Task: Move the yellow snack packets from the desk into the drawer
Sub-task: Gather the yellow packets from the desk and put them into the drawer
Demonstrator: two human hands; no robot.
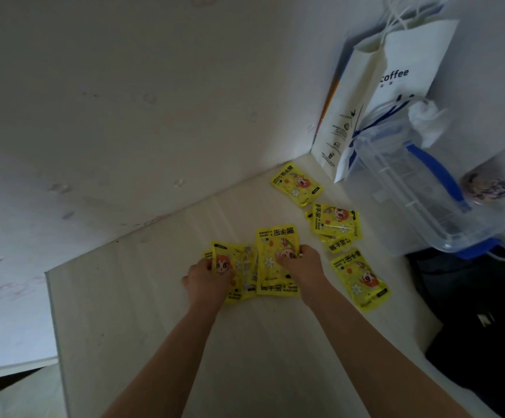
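Note:
Several yellow snack packets lie on the pale desk (160, 312). My left hand (207, 282) grips a fanned bunch of packets (239, 267) at its left edge. My right hand (302, 265) pinches one packet (275, 248) that overlaps the bunch. Loose packets lie further off: one near the wall corner (296, 184), a small pile (337, 226) to the right, and a single packet (361, 279) beside my right wrist. No drawer is in view.
A white paper coffee bag (395, 86) stands in the far right corner. A clear plastic box with blue handles (420, 188) sits on the desk's right side. Walls close the desk at the back. The desk's left edge (53, 321) drops to the floor.

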